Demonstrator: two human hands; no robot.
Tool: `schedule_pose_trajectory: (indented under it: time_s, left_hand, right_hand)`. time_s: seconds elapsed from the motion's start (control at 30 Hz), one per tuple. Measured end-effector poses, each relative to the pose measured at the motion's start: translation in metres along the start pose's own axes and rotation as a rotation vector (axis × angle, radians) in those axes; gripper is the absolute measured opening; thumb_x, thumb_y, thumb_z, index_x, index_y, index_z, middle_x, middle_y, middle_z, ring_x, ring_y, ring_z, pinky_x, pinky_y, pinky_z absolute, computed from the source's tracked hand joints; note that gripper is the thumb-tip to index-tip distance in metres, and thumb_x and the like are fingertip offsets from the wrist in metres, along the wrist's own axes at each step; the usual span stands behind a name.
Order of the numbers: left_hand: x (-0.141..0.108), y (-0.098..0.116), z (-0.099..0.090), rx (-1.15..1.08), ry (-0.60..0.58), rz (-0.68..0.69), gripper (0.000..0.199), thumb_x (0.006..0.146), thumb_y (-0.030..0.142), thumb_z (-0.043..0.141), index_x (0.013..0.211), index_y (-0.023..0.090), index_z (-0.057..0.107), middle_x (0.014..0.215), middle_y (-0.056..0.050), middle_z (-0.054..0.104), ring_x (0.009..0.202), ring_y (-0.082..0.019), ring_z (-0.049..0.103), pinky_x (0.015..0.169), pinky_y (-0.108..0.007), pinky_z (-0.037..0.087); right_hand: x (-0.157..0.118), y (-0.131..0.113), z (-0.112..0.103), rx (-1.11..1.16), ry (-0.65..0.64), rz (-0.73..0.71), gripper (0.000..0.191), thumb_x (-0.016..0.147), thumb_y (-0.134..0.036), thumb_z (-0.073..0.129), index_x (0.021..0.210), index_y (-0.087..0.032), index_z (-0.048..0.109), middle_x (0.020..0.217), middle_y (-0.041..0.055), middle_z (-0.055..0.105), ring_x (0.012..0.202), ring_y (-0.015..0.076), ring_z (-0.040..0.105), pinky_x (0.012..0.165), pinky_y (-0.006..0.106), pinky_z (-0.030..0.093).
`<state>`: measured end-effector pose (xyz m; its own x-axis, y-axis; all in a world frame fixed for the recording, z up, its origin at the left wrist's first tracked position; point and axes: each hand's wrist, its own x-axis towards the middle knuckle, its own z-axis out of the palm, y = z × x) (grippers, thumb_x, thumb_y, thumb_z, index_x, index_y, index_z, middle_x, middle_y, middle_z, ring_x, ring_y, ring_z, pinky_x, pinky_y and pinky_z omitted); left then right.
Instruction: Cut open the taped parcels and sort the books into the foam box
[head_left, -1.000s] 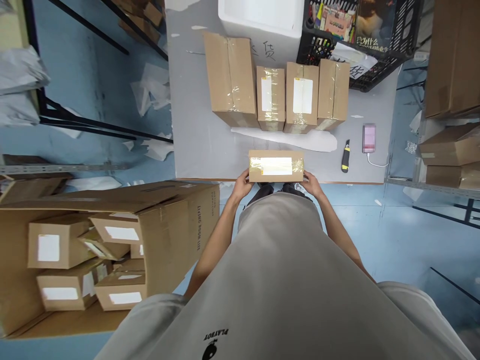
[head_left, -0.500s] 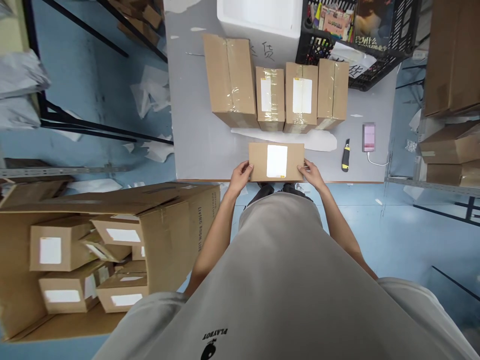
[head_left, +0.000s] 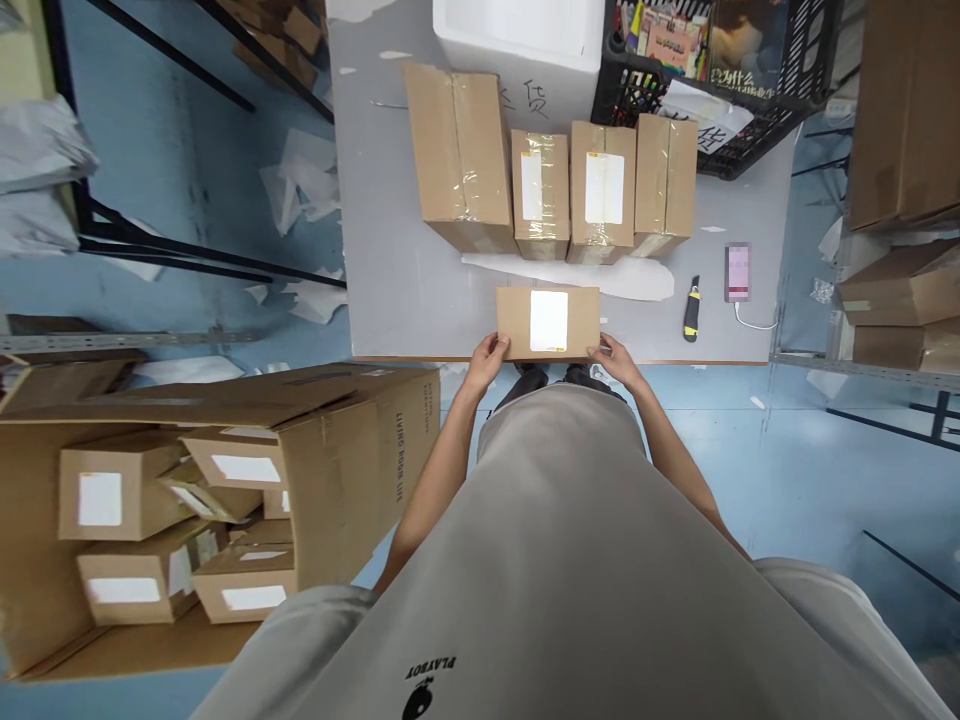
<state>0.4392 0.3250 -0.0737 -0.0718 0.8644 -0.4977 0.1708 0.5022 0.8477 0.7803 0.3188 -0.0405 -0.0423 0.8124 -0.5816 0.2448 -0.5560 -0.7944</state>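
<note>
Left hand (head_left: 487, 362) and right hand (head_left: 615, 360) pinch the labelled carton (head_left: 548, 322) by both near corners, likely to steady it at the worktable (head_left: 420, 320).

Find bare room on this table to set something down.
On the table, the widest bare patch lies between the left edge and the large box and held carton; a smaller one separates that carton from the cutter. The back is crowded: white bin, black crate, four boxes.

Cabled phone (head_left: 738, 274); black crate (head_left: 772, 122), apparently holding books (head_left: 744, 50).
</note>
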Motion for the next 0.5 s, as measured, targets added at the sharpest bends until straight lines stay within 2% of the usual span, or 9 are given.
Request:
schedule_pose_trajectory:
  time_s: [0.1, 0.2, 0.3, 0.37, 0.5]
  left_hand:
    - [-0.006, 0.008, 0.001, -0.027, 0.044, -0.065, 0.054, 0.099, 0.053, 0.081, 0.137, 0.016, 0.075, 0.147, -0.023, 0.080, 0.139, -0.036, 0.078, 0.130, -0.058, 0.057]
    - [-0.009, 0.017, -0.001, -0.045, 0.121, -0.029, 0.066, 0.093, 0.046, 0.091, 0.147, 0.015, 0.070, 0.151, -0.025, 0.077, 0.142, -0.037, 0.076, 0.128, -0.056, 0.059]
    - [-0.006, 0.026, -0.005, -0.055, 0.143, 0.036, 0.079, 0.088, 0.043, 0.096, 0.156, 0.017, 0.065, 0.150, -0.023, 0.077, 0.142, -0.035, 0.076, 0.126, -0.054, 0.061]
    - [-0.002, 0.031, -0.008, -0.032, 0.152, 0.082, 0.076, 0.089, 0.045, 0.096, 0.155, 0.020, 0.067, 0.147, -0.020, 0.079, 0.141, -0.034, 0.077, 0.124, -0.053, 0.063]
    - [0.006, 0.042, -0.012, -0.001, 0.184, 0.137, 0.054, 0.094, 0.043, 0.092, 0.140, 0.020, 0.076, 0.141, -0.016, 0.083, 0.136, -0.033, 0.079, 0.122, -0.052, 0.064]
  right_hand:
    - [-0.009, -0.007, -0.001, -0.021, -0.015, -0.045, 0.089, 0.085, -0.068, 0.088, 0.155, -0.015, 0.073, 0.155, 0.0201, 0.079, 0.140, 0.0372, 0.078, 0.129, 0.056, 0.060]
    - [-0.015, -0.017, -0.006, -0.036, 0.032, -0.086, 0.086, 0.088, -0.070, 0.086, 0.155, -0.017, 0.074, 0.152, 0.0188, 0.080, 0.138, 0.0380, 0.078, 0.123, 0.057, 0.065]
    - [-0.013, -0.028, -0.012, -0.052, 0.123, -0.131, 0.080, 0.090, -0.073, 0.084, 0.149, -0.019, 0.079, 0.147, 0.0179, 0.082, 0.139, 0.0374, 0.078, 0.119, 0.055, 0.066]
    - [-0.007, -0.035, -0.016, -0.077, 0.173, -0.152, 0.074, 0.092, -0.074, 0.082, 0.143, -0.020, 0.082, 0.138, 0.0161, 0.086, 0.131, 0.0358, 0.080, 0.118, 0.054, 0.066]
    - [0.008, -0.042, -0.016, -0.128, 0.231, -0.186, 0.067, 0.095, -0.074, 0.079, 0.136, -0.022, 0.086, 0.126, 0.0140, 0.088, 0.116, 0.0334, 0.082, 0.116, 0.053, 0.066]
